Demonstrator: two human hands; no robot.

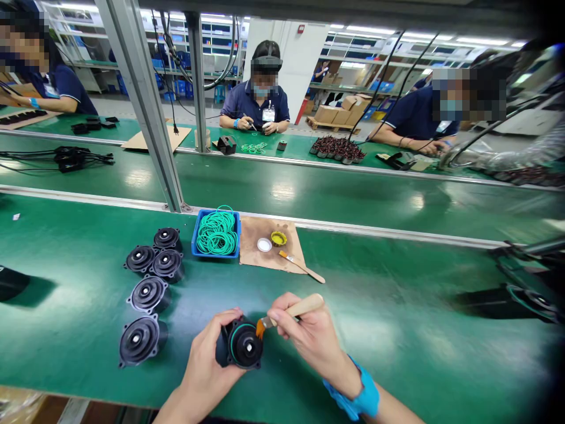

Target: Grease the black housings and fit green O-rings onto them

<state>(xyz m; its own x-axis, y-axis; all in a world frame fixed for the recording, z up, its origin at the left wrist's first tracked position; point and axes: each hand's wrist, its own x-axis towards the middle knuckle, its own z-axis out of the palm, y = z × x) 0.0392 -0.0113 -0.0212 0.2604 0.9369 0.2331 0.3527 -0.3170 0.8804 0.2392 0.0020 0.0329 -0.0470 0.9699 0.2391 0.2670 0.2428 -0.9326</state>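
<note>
My left hand (209,359) is wrapped round a black round housing (247,347) with a green ring on its top, held above the green bench. In my right hand (304,330), a brush (304,306) with a pale wooden handle is pinched. Its orange bristles touch the rim of the housing, at the upper right. A blue band circles my right wrist. Several similar black housings (148,294) stand to the left of my hands. Beyond my hands, a blue tray (194,242) holds green rings (217,232).
A brown board (256,259) carries a yellow pot (278,238), a white lid (264,245) and a second brush (311,274). Metal posts (141,88) rise behind. More black parts lie at the far left and right. Several people sit across the bench.
</note>
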